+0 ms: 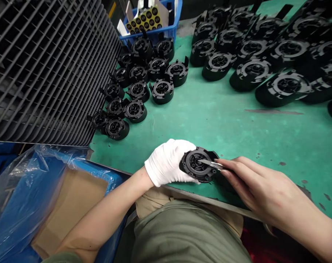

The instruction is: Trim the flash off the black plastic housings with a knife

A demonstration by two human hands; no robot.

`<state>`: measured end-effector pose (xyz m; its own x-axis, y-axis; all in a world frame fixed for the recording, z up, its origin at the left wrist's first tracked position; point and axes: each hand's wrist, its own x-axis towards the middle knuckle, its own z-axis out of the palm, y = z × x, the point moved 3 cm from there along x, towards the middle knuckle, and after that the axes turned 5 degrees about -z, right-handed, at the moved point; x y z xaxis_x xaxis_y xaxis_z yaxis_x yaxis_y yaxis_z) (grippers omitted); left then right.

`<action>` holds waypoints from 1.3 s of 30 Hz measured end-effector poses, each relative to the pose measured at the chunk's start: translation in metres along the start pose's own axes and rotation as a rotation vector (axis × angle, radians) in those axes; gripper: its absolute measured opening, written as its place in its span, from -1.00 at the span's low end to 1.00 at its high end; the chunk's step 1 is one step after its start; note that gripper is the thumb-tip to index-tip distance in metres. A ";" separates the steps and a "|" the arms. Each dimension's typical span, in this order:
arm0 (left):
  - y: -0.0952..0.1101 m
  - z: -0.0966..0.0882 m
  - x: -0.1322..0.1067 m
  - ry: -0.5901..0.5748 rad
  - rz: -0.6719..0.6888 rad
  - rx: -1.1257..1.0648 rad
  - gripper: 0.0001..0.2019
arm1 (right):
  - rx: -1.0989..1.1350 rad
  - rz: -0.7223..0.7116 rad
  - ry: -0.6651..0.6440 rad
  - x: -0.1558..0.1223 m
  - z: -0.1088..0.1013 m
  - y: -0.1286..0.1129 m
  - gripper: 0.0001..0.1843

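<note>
Here's the broad green bench top (204, 120), scuffed and spotted with dark marks, and along its left side climbs a grey ribbed stack (45, 65), all thin, evenly spaced edges. Up at the right stand taller black cylinders (251, 71), their ring-shaped tops catching a satin gleam; to the left, shorter black parts (162, 89) cluster beneath a smooth-walled blue basket (178, 18). Down to the action: the right hand (267, 186), bare, has thumb and fingers pinched together on a slim metal tool (211, 164), its pointed tip over the middle of the piece. The left hand (168, 164), in a white knit-looking glove, curves half-open around the side of that piece, a round black housing (193, 166) held face up at the bench's near edge. It looks like moulded plastic, so probably light and stiff, perhaps slippery along the smooth wall. The outer wall seems the sound place to grip; the small rim lugs and fine inner ribs look likeliest to chip, and that metal point could scratch.
</note>
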<state>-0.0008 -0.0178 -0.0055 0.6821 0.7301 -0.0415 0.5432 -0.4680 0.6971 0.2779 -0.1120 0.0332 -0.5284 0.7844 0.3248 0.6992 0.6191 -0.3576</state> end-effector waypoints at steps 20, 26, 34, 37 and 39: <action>-0.003 0.000 -0.002 0.021 0.021 0.047 -0.03 | -0.049 -0.103 -0.018 0.006 -0.003 0.007 -0.87; -0.003 0.000 -0.001 0.009 0.008 0.052 -0.03 | -0.012 -0.079 -0.031 0.005 0.001 0.012 -0.84; -0.003 0.000 0.000 -0.001 -0.006 0.015 -0.02 | 0.085 -0.040 0.017 -0.001 0.011 0.024 -0.77; -0.005 0.000 -0.001 0.009 -0.009 0.007 0.04 | 0.055 -0.067 0.003 0.005 0.007 0.022 -0.76; -0.005 0.000 -0.001 0.022 -0.008 0.008 0.05 | 0.011 -0.096 0.000 0.010 0.002 0.018 -0.77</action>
<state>-0.0047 -0.0161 -0.0089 0.6669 0.7445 -0.0306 0.5521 -0.4662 0.6913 0.2841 -0.0928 0.0287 -0.5931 0.7212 0.3580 0.6396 0.6921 -0.3346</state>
